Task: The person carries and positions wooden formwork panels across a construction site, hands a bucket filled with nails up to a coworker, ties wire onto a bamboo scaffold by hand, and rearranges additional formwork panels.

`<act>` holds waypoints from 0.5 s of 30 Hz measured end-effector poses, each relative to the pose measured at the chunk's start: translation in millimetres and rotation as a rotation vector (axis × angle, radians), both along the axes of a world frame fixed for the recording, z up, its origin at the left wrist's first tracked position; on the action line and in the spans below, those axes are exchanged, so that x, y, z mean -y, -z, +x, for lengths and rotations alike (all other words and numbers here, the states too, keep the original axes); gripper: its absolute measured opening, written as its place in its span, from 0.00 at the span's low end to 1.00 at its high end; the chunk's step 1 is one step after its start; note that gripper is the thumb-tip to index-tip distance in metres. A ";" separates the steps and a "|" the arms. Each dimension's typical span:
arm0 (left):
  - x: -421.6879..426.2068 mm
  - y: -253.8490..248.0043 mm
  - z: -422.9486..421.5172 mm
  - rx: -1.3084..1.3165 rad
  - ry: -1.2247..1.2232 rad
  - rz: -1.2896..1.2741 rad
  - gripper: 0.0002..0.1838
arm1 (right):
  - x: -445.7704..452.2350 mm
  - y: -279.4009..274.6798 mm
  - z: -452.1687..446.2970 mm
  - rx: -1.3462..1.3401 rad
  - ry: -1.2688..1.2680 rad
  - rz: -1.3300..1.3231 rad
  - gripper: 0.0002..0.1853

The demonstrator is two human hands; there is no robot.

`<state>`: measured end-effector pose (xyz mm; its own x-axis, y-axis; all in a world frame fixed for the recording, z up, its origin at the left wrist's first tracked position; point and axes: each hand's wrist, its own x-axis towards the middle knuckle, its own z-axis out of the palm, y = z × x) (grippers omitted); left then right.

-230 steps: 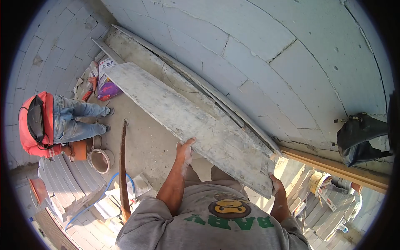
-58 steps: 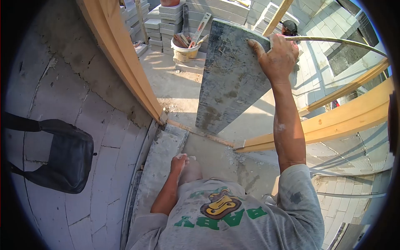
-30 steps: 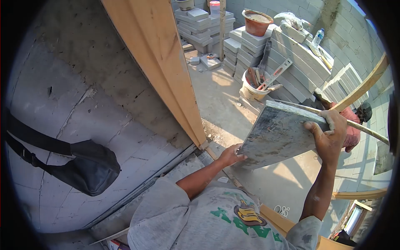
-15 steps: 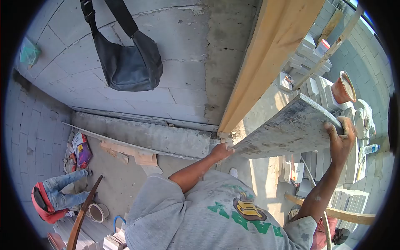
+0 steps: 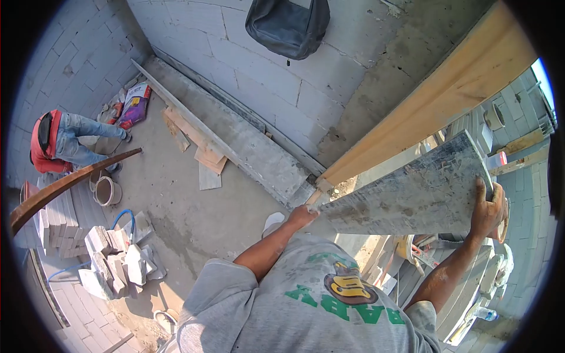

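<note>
A long grey board (image 5: 412, 194), stained and scuffed, lies across the front of my body at the right, its broad face toward me. My right hand (image 5: 488, 209) grips its far right end, thumb on the near face and fingers around the edge. At the narrower-looking left end, beside the foot of the wooden door frame (image 5: 424, 100), my left hand (image 5: 303, 216) is closed on the board's edge. Other long grey boards (image 5: 229, 123) rest along the base of the block wall (image 5: 271, 70).
A person in a red top (image 5: 50, 141) bends over at the left, near a bucket (image 5: 107, 191). Broken blocks (image 5: 120, 265) and a blue hose (image 5: 125, 216) lie lower left. A black bag (image 5: 288, 26) hangs on the wall. A bottle (image 5: 485, 313) is at lower right.
My view has swung left, from the doorway area toward the room with the bent person. My left hand, earlier off the board, now holds its left end, and my right hand remains on the other end.
</note>
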<state>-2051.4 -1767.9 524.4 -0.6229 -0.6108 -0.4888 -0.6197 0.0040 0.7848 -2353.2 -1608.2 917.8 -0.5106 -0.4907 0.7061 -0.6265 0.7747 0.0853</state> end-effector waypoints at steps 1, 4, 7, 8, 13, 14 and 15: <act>4.4 3.8 3.9 0.008 -0.073 0.008 0.19 | -0.8 1.0 -1.6 0.002 0.004 -0.004 0.27; 20.5 13.0 13.3 -0.018 -0.167 -0.012 0.20 | -2.4 2.2 -0.7 0.009 -0.001 -0.014 0.27; 31.7 12.2 16.0 -0.045 -0.173 -0.032 0.20 | -2.4 2.9 3.8 -0.049 -0.002 -0.002 0.27; 35.2 8.2 17.3 -0.043 -0.153 -0.032 0.21 | -2.6 3.7 4.3 -0.056 -0.002 -0.010 0.27; 58.7 7.6 19.4 0.014 -0.079 -0.020 0.23 | -0.7 6.2 5.6 -0.136 -0.030 -0.038 0.26; 63.5 18.6 20.3 0.038 -0.067 -0.032 0.23 | -1.0 7.0 4.8 -0.157 -0.033 -0.037 0.26; 69.4 31.8 21.8 0.063 -0.052 -0.045 0.24 | -1.1 6.5 6.6 -0.122 -0.031 -0.049 0.25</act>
